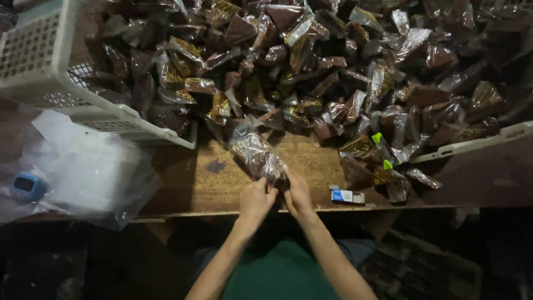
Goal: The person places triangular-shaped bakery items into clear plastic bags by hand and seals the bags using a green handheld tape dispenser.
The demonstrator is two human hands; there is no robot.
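Leftmost, a white plastic basket [53, 78] tipped on its side, spilling a heap of small dark wrapped packets [311, 72] across the wooden table [194, 183]. Below it, clear bags [94, 172] piled loosely, a small blue device [26, 186] among them. At centre, a clear bag of packets [256, 155] lying on the table, its near end pinched between left hand [256, 201] and right hand [298, 194], fingers closed tight on the plastic, probably to gather the mouth. Further right, a small white-and-blue object [347, 195], then packets with green tabs [383, 151].
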